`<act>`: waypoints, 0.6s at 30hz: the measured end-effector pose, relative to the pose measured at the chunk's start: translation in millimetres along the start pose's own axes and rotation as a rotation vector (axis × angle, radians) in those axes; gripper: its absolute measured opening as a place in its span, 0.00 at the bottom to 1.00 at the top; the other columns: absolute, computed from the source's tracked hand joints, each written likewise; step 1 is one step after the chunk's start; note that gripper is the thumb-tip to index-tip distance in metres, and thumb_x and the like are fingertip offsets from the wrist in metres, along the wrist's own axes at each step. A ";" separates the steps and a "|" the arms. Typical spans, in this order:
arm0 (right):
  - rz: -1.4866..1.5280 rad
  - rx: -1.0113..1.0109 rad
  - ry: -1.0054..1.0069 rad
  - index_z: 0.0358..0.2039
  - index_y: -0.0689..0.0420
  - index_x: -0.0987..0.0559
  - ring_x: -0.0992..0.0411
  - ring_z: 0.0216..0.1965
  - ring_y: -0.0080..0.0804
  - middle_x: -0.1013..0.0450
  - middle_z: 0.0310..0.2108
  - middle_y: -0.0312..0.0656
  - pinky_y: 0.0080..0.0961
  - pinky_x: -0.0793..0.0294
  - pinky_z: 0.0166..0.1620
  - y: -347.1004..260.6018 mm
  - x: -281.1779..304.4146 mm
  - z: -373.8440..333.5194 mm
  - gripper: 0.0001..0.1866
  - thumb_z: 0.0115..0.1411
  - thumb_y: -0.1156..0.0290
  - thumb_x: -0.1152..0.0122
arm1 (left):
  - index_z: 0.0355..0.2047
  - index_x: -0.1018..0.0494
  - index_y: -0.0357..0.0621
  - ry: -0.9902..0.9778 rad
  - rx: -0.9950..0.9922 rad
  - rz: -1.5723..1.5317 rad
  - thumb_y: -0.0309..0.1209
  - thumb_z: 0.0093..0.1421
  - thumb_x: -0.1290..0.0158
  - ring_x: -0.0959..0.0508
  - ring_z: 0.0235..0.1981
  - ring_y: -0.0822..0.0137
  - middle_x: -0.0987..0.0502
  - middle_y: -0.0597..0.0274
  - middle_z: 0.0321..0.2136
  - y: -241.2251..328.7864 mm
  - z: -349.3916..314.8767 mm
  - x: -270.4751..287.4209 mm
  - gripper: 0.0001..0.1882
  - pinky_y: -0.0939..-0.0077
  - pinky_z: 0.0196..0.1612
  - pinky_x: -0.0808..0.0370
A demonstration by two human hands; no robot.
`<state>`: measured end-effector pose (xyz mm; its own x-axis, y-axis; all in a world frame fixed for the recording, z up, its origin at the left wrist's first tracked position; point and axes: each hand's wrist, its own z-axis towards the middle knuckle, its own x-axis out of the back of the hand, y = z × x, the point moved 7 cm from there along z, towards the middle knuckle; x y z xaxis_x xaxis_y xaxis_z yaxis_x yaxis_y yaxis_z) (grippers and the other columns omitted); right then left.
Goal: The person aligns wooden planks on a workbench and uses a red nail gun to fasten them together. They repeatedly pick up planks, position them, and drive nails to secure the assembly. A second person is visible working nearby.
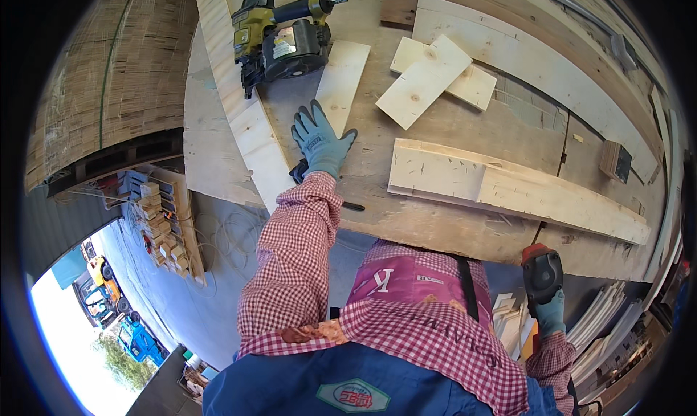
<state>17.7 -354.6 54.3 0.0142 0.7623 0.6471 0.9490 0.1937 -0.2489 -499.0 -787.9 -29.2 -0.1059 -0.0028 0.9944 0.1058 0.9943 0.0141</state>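
My left hand, in a blue-grey glove, lies flat with fingers spread on the wooden workbench, its fingertips at the near end of a short pale board. Just beyond stands a yellow-and-black coil nail gun on a long plank. My right hand, also gloved, hangs below the bench edge and grips a power tool with a black body and red top. A dark object peeks out beside my left wrist.
Two short boards lie crossed at the bench's middle. A long pale plank lies along the near side, a small wood block at the right. Stacked boards sit below right. A pallet of small blocks stands left.
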 end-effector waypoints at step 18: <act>0.305 0.012 -0.111 0.45 0.57 0.32 0.29 0.16 0.26 0.27 0.22 0.39 0.23 0.32 0.17 -24.7 7.5 -0.1 0.20 0.53 0.71 0.35 | 0.61 0.41 0.45 -0.302 -0.685 -0.388 0.34 0.37 0.30 0.40 0.63 0.50 0.40 0.53 0.62 68.4 -124.2 45.6 0.50 0.61 0.64 0.38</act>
<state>-5.7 -353.8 65.3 0.2622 0.8489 0.4590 0.9024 -0.0470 -0.4284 -373.7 -733.3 30.1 -0.5085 -0.2053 0.8362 0.5733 0.6439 0.5067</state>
